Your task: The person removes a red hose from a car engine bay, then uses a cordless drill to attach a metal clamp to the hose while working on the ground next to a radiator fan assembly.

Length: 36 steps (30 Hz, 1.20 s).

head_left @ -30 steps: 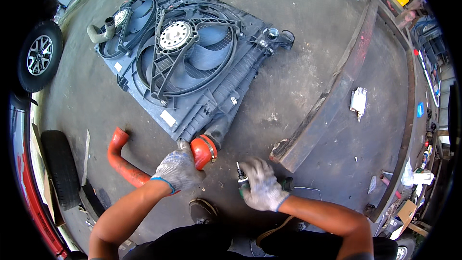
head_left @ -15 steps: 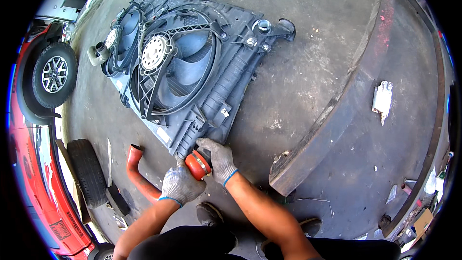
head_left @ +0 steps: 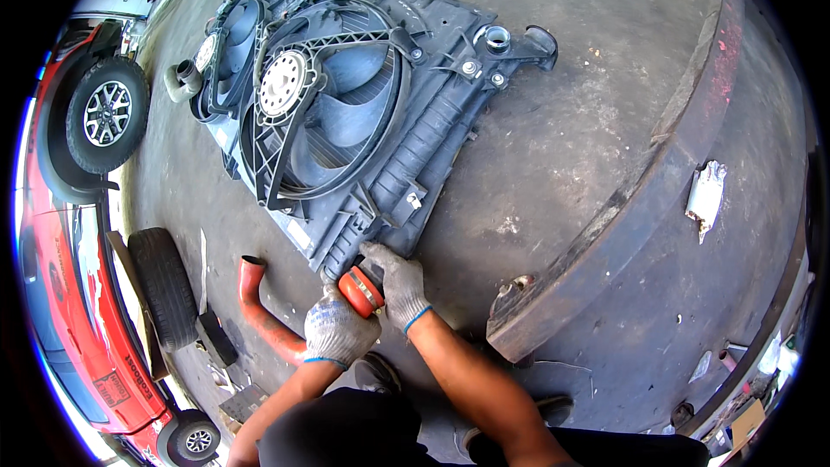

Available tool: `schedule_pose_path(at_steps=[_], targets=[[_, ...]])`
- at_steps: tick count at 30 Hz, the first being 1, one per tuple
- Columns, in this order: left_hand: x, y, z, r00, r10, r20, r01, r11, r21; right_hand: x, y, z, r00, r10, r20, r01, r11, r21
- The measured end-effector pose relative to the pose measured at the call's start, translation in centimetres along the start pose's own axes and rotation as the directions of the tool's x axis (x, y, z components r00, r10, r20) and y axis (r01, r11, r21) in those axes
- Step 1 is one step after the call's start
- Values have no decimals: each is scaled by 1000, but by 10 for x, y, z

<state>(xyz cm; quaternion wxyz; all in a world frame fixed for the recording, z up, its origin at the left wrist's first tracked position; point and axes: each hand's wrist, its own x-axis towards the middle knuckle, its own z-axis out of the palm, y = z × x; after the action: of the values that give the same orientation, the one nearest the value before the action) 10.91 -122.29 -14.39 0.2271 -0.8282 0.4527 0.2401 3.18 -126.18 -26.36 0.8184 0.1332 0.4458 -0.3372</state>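
Note:
A big black radiator assembly (head_left: 415, 143) with two fans lies on the floor in front of me. At its near corner is an orange hose end (head_left: 358, 292) with a metal band clamp around it. My left hand (head_left: 341, 329), in a grey knit glove, is closed around this hose from the left and below. My right hand (head_left: 400, 285), gloved likewise, has its fingers curled at the corner, beside a dark part next to the clamp; what they grip is hidden. An orange curved hose (head_left: 259, 307) runs behind my left hand; whether both orange pieces join cannot be seen.
Left of me are a loose tyre (head_left: 162, 288) and a red vehicle (head_left: 65, 281). A long steel beam (head_left: 596, 242) lies to the right, with a crumpled silver-white piece (head_left: 707, 199) beyond it. My shoe (head_left: 377, 374) is close below my left hand.
The view has shifted, so the radiator and beam sit slightly higher and farther right. Both hands stay at the same corner, and the clamped orange hose end has tilted slightly.

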Motion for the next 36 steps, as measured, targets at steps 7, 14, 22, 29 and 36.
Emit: schedule_pose_path(at_steps=[7,14,22,29,36], targets=[[6,-10,-30,985,74,157,-78,997,20,-33,-21,-24,950,-287,121,268,553,-789],[25,-47,-41,893,301,334,-269,953,-138,-61,-13,-56,758,-293,583,636,130,-761],[27,-52,-50,827,401,394,-374,916,-148,-49,-21,-42,777,-216,591,626,163,-763],[26,-59,-41,847,409,340,-368,912,-181,-51,-23,-39,760,-235,606,644,153,-749],[24,-59,-42,844,415,341,-365,909,-203,-51,-22,-39,743,-247,622,663,137,-736]])
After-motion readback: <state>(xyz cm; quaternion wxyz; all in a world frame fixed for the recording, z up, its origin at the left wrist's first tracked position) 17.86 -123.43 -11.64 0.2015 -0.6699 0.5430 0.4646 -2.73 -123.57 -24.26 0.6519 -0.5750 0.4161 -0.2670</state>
